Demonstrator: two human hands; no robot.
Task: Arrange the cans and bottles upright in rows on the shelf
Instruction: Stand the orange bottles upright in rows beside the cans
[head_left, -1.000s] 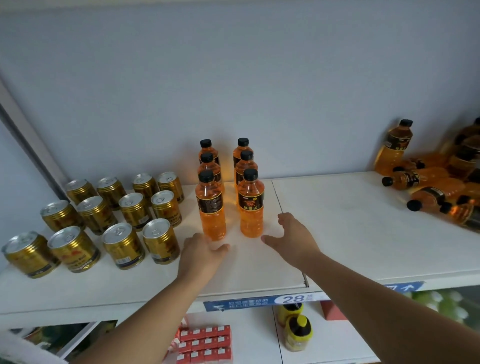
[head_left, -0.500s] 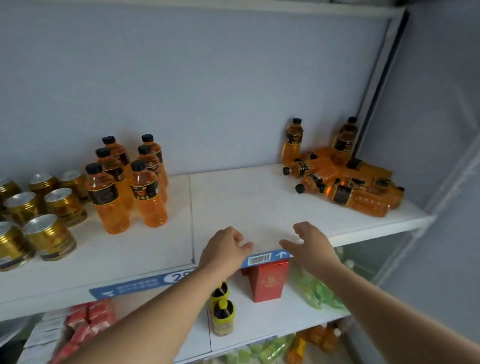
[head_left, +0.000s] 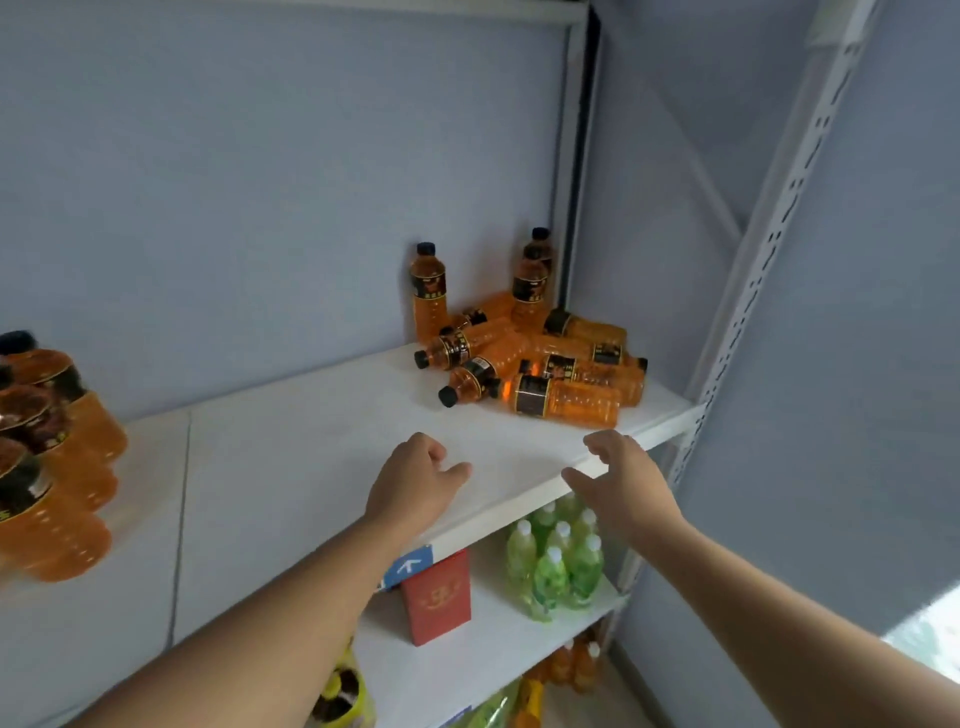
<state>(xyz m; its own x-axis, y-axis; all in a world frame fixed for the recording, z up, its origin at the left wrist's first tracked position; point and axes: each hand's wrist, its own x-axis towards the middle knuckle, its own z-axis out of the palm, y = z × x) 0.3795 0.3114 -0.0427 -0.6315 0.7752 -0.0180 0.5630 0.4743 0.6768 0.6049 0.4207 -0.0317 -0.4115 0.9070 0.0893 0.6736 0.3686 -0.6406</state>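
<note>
Head view: my left hand and right hand hover empty, fingers loosely spread. Toppled bottles lie heaped at one o'clock on the shelf, needing standing.

Open shelf in the middle, bottles crowding both ends

The white shelf is bare across its middle, from the near edge to the back wall, so a hand can pass there freely. At the far right a heap of orange bottles fills the corner, most lying on their sides and overlapping, with the nearest lying bottle stretched across its front; two upright bottles stand against the back wall behind the heap. The shelf upright closes off the right end. At the left edge, standing orange bottles block that side. The left hand and right hand, both empty with fingers loosely spread, hover over the near edge, short of the heap.
</note>
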